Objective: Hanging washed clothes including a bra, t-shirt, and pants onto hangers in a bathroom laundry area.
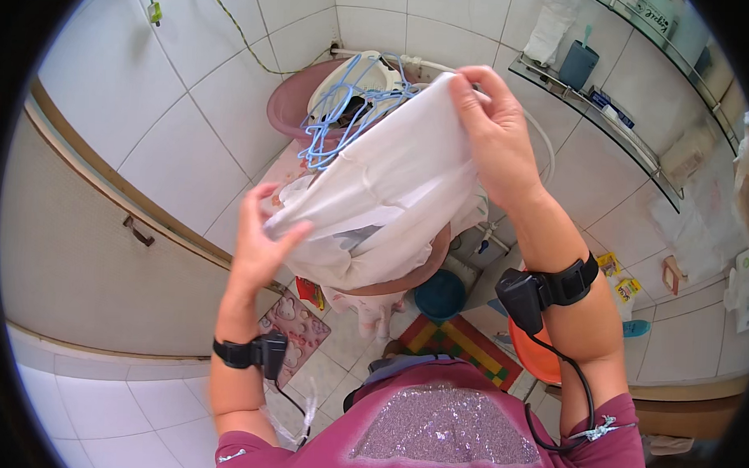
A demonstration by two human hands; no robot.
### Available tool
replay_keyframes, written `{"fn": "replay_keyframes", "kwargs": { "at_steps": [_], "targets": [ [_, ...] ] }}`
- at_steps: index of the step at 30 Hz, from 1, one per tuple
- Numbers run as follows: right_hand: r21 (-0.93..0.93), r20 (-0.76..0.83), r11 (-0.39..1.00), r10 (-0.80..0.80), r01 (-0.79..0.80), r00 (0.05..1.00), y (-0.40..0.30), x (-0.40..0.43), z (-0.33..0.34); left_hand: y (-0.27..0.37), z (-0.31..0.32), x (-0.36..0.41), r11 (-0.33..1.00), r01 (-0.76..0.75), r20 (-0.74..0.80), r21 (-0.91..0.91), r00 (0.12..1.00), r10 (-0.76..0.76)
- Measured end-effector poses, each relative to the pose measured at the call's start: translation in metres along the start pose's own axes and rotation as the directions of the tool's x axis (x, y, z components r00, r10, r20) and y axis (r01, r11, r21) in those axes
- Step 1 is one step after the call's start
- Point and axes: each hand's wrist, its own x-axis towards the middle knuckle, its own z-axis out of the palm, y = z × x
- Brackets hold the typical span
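A white cloth or garment (408,142) is stretched up at a slant between both hands. Its upper right corner is pinched by my right hand (498,139), with the thumb in front. My left hand (260,236) holds the lower left end between thumb and fingers. The cloth's lower part hangs over a brownish-pink basin (436,261), hiding most of it. Just behind the cloth, several light blue clothes hangers (328,130) lie tangled across a larger pink basin (283,104) with a white basin (380,70) inside it.
A pink patterned cover (372,308) drapes beneath the brownish-pink basin. On the floor are a blue bucket (440,295), an orange basin (528,351) and a colourful mat (469,345). Glass shelves (601,118) run along the right wall; a door (102,237) stands at left.
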Motion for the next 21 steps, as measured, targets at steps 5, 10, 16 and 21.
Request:
{"fn": "replay_keyframes", "kwargs": {
  "at_steps": [5,10,16,21],
  "targets": [
    [0.042,0.304,0.995,-0.101,0.093,0.947,-0.024,-0.012,0.027,0.029,0.076,0.013,0.969,-0.232,0.097,0.087,0.97,0.224],
    [-0.022,0.275,0.993,-0.103,0.114,0.956,-0.025,-0.014,0.021,0.018,0.097,0.02,0.86,0.291,0.404,-0.42,0.908,-0.11],
    [-0.114,0.047,0.987,0.116,-0.11,0.992,0.0,-0.008,-0.016,0.021,0.073,0.014,0.537,0.287,0.379,-0.793,0.923,0.066],
    [-0.033,-0.006,0.962,0.27,-0.27,0.963,0.036,-0.011,-0.036,0.043,0.058,0.008,0.283,0.405,0.454,-0.869,0.882,0.13]
  ]
}}
